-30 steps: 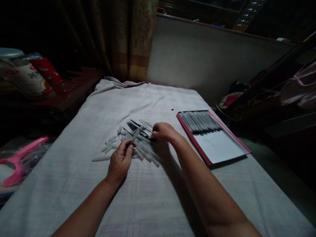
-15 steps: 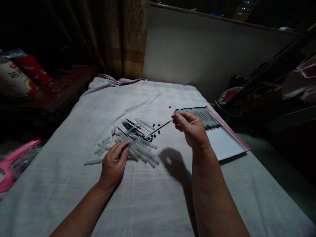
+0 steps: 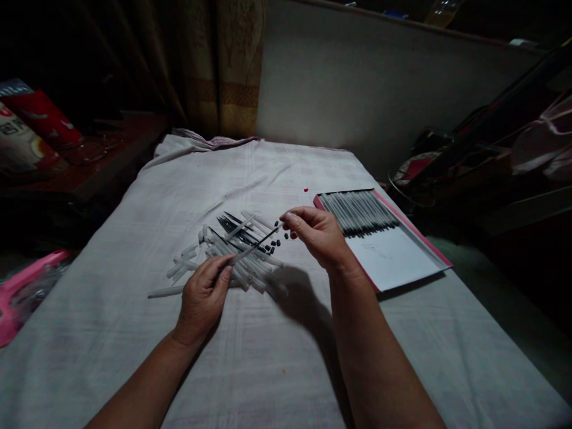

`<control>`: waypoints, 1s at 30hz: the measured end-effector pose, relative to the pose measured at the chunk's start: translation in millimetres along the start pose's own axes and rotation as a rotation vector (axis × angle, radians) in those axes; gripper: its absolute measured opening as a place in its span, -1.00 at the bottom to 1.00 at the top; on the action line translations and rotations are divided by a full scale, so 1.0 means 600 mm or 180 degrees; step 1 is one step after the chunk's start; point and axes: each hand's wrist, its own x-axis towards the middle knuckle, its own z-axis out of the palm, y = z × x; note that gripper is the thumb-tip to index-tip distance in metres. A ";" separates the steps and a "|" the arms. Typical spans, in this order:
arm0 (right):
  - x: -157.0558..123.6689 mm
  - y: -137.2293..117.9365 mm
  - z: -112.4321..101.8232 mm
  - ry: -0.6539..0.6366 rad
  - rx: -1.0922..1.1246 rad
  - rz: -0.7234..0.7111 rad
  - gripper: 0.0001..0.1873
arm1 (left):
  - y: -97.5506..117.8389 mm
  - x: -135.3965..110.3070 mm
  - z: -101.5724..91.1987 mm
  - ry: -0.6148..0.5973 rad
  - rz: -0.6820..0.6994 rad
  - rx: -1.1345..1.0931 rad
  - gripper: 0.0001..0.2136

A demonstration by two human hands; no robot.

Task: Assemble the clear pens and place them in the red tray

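My left hand (image 3: 201,301) is closed on a translucent white pen barrel (image 3: 243,255), pointing up and to the right. Between the thumb and fingers of my right hand (image 3: 318,236) is a thin black pen refill (image 3: 268,234). Its lower end meets the open end of the barrel; how far it sits inside I cannot tell. Beneath both hands lies a loose pile of pen barrels (image 3: 181,267), with black refills (image 3: 230,226) among them and several small black plugs (image 3: 273,243) at the right side.
Right of the pile, a shallow box with pink edges (image 3: 415,271) holds a row of assembled-looking pens (image 3: 357,210). A tiny red piece (image 3: 306,190) lies on the white cloth (image 3: 268,369). A pink handled object (image 3: 27,283) is at the left edge, and a curtain (image 3: 236,89) hangs behind.
My right hand has moved left and slightly down with the refill, bringing it to the barrel in my left hand. The left hand has barely moved; the view has shifted slightly.
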 end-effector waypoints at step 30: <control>0.005 0.086 0.002 -0.0988 -0.3345 0.0648 -0.71 | 0.000 -0.006 0.002 -0.0101 -0.0111 0.0000 -0.72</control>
